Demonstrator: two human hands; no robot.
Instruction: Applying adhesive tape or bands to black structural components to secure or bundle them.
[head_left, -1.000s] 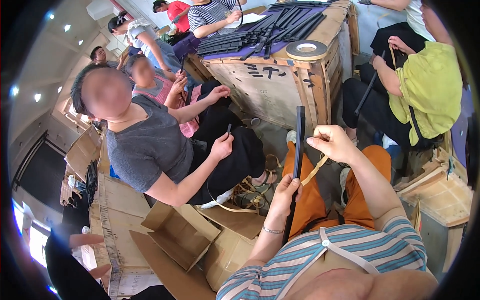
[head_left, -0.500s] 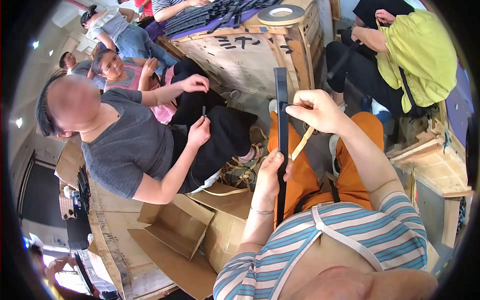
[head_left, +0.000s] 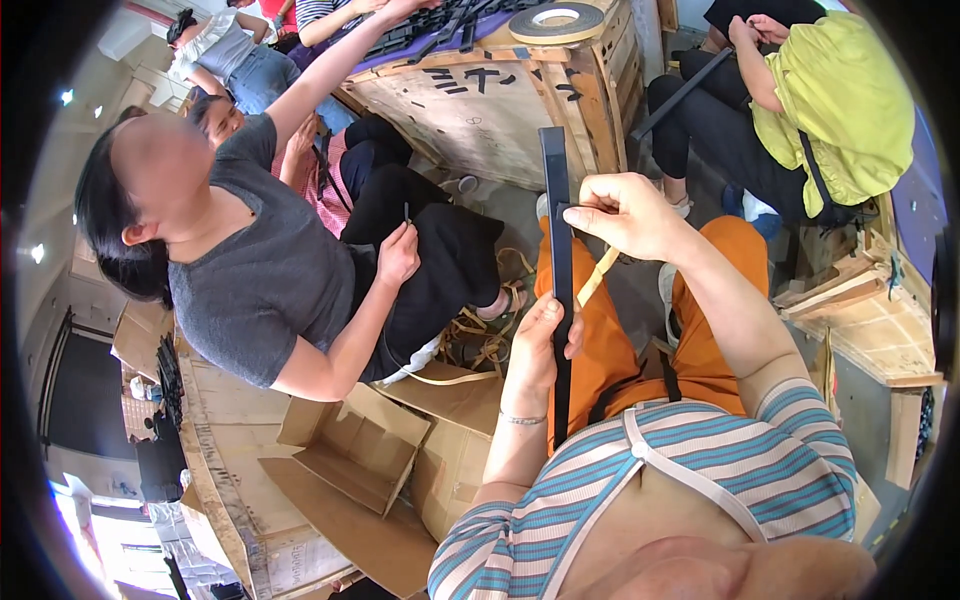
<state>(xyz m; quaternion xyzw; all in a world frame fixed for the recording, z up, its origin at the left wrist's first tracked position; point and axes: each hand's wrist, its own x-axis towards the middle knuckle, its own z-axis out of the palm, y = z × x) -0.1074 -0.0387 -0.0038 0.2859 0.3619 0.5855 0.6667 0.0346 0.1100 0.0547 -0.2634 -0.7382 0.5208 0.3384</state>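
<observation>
Wooden crate [head_left: 480,110] close ahead; left hand [head_left: 540,345] and right hand [head_left: 625,212] both grasping the upright black strip [head_left: 556,190].

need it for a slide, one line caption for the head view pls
Left hand steadies a long black flat strip upright while right hand pinches its upper part, above orange trousers.

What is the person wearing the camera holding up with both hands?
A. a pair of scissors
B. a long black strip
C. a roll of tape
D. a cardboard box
B: the left hand grips the lower part of a long black strip held upright, while the right hand pinches it higher up; the roll of tape lies on the wooden crate, untouched.
</observation>
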